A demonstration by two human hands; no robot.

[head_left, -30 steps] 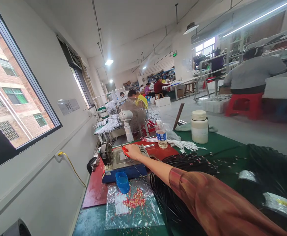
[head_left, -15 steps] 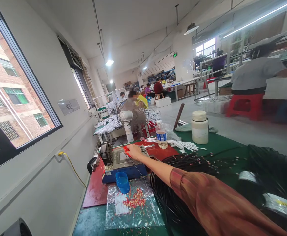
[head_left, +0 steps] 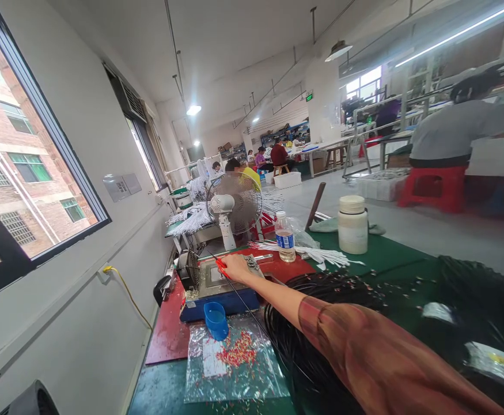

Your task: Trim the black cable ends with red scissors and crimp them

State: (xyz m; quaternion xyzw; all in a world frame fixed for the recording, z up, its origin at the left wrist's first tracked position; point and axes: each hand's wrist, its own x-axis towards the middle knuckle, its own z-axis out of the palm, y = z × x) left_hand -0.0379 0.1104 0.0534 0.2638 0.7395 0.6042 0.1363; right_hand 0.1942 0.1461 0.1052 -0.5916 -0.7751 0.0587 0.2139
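Observation:
My right hand (head_left: 237,268) reaches far forward over a small blue-based bench machine (head_left: 217,302) with a metal top plate. Its fingers pinch a small red piece (head_left: 220,265) at the end of a thin black wire (head_left: 243,301). The wire runs back along my forearm to a large bundle of black wires (head_left: 321,294) on the green table (head_left: 385,248). My sleeve is reddish plaid. My left hand is out of view.
A blue cup (head_left: 216,320) and a clear plastic bag with red bits (head_left: 238,354) lie in front of the machine on a red mat (head_left: 165,334). Behind stand a desk fan (head_left: 233,203), a water bottle (head_left: 285,237), a white jar (head_left: 352,225) and white wires (head_left: 316,253). Other people sit at far benches.
My hand stays on the machine holding the red piece. The view has shifted slightly; a seated person at the right has moved a little.

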